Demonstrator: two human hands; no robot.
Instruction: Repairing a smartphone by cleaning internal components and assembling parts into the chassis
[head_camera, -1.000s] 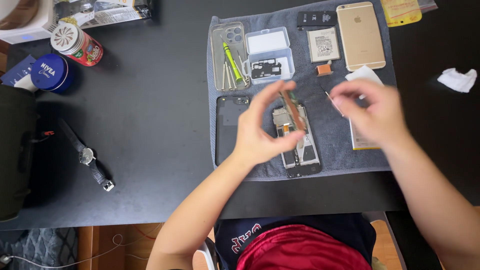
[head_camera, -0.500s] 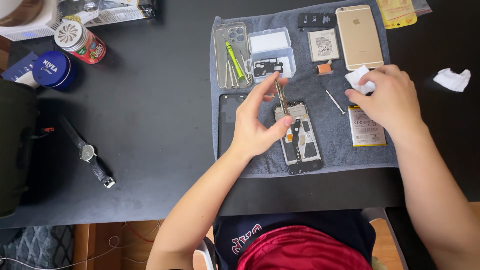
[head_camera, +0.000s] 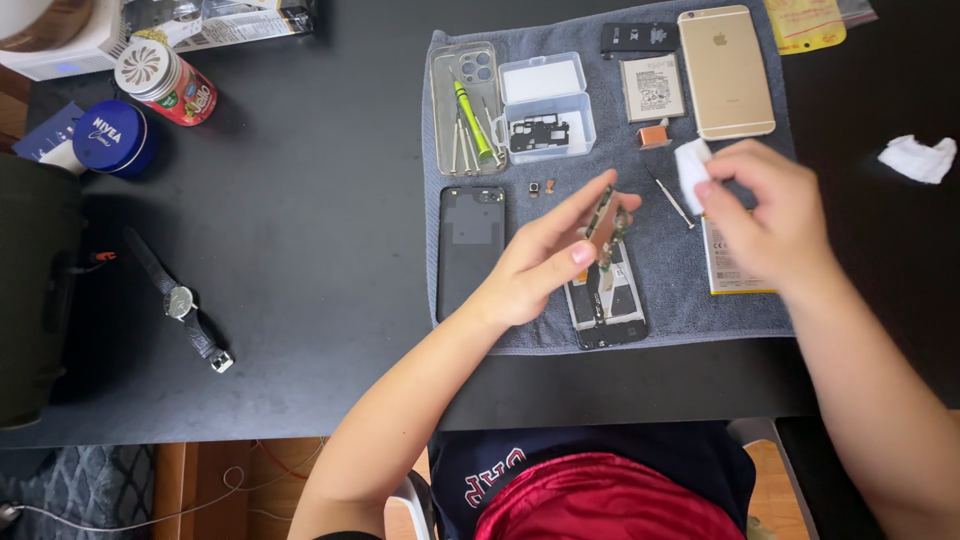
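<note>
Left hand (head_camera: 535, 265) pinches a small circuit board (head_camera: 603, 210) edgewise above the opened phone (head_camera: 605, 300), right hand (head_camera: 765, 215) grips a white wipe (head_camera: 690, 162); hard rubbing could snap it loose.

Left hand (head_camera: 545, 262) covers the upper part of the opened phone (head_camera: 608, 310); the small board (head_camera: 603, 212) pinched in its fingers is too small to read. Right hand (head_camera: 765, 215) hides most of the battery (head_camera: 730, 275) and part of the white wipe (head_camera: 692, 162). Yellow packet (head_camera: 805, 20) cut off at top edge.
</note>
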